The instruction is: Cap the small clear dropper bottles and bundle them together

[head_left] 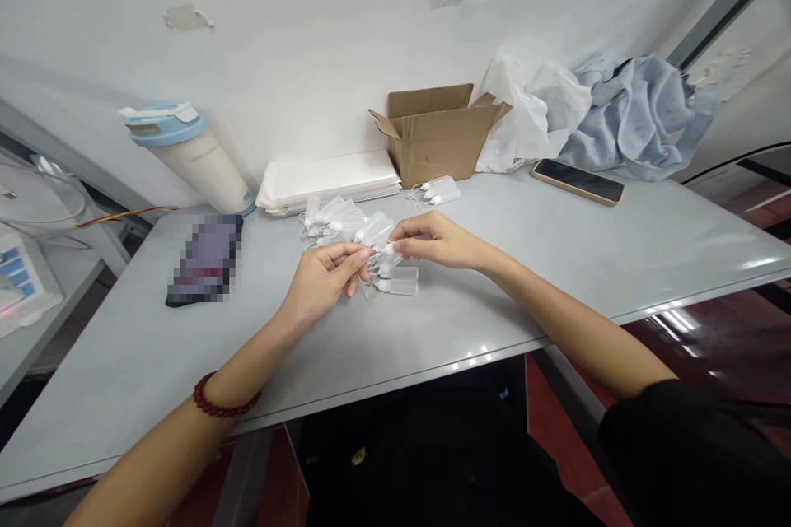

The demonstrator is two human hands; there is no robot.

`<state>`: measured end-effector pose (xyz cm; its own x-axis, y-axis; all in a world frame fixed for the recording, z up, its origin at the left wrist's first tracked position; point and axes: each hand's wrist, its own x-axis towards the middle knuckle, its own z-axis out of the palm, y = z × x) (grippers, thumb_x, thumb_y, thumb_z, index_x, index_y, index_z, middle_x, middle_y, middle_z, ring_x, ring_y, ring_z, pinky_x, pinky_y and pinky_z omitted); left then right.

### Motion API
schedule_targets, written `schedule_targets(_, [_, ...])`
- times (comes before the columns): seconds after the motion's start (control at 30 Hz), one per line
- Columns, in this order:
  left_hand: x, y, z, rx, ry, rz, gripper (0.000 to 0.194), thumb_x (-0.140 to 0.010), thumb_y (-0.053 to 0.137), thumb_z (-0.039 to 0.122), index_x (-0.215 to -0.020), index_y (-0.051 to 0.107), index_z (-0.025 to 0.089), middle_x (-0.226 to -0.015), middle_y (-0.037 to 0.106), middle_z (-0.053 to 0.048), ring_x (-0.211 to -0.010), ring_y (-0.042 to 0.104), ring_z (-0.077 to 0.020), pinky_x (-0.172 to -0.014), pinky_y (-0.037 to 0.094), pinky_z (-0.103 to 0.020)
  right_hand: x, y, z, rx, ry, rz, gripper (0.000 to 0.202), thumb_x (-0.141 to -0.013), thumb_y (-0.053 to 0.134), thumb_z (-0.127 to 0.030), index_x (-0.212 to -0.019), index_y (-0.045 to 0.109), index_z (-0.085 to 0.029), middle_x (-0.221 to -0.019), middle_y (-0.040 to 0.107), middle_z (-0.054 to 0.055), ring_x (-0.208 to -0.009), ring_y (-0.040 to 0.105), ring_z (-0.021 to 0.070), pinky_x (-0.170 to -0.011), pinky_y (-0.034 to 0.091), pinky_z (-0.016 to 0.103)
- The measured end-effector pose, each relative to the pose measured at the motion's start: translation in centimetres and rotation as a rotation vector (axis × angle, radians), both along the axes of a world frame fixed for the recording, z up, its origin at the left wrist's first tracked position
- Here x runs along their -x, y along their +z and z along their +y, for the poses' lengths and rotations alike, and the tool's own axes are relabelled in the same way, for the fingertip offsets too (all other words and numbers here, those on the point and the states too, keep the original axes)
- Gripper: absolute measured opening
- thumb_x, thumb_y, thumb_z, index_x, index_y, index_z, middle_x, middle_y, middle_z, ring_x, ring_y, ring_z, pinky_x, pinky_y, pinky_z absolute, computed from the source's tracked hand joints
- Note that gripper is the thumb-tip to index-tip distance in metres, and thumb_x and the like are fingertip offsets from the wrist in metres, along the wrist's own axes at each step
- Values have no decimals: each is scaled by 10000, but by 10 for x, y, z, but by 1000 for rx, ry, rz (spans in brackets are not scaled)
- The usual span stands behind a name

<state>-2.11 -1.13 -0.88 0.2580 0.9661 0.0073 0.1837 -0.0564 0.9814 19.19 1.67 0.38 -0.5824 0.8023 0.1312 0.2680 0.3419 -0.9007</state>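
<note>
Both hands meet over a loose pile of small translucent plastic bottles (346,216) with white caps and thin looped cords. My left hand (330,270) is closed in a pinch, thumb against fingertips; what lies in it is too small to make out. Close beside it, my right hand (436,240) pinches the white-capped end of a small bottle (386,264). Just below the fingers, another such bottle (403,286) lies on its side on the grey table (494,288). Farther back, a few more bottles (440,191) lie together in front of an open cardboard box (438,144).
A stack of flat white sheets or bags (330,179) lies behind the pile. At the left are a tumbler (207,165) and a blurred-out dark object (207,259). Along the right back sit a white plastic bag (525,115), a phone (578,181) and crumpled blue cloth (643,115).
</note>
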Motion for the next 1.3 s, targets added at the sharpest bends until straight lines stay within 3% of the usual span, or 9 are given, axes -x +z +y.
schedule_targets(0.23, [1,1,1,187,-35,-178,241,-762,728,372,-810,718,137,-609,583,13,-423,418,-50,-429,284,-214,2,-2,-1,54,0,33,165,-844,528,-238,-825,639,-116,-662,591,-9,-571,470,69,-558,377,213])
schedule_targets(0.57, [1,0,2,286,-45,-244,235,-747,739,370,-802,713,144,-611,543,18,-436,392,-49,-429,273,-218,5,-3,-2,74,11,82,137,-835,527,-210,-782,619,-124,-623,547,-30,-556,453,65,-555,372,214])
schedule_targets(1.03, [0,0,0,267,-33,-231,237,-752,740,370,-778,698,139,-615,547,19,-444,400,-51,-449,295,-223,6,-5,-2,6,20,68,143,-847,517,-205,-794,622,-122,-671,567,-17,-623,491,78,-621,388,225])
schedule_targets(1.3, [-4,1,-5,76,56,-143,231,-746,708,361,-683,649,147,-580,542,24,-436,412,-65,-463,343,-238,11,-5,-7,-41,-16,62,159,-855,508,-239,-838,622,-129,-789,611,20,-741,546,118,-696,426,253])
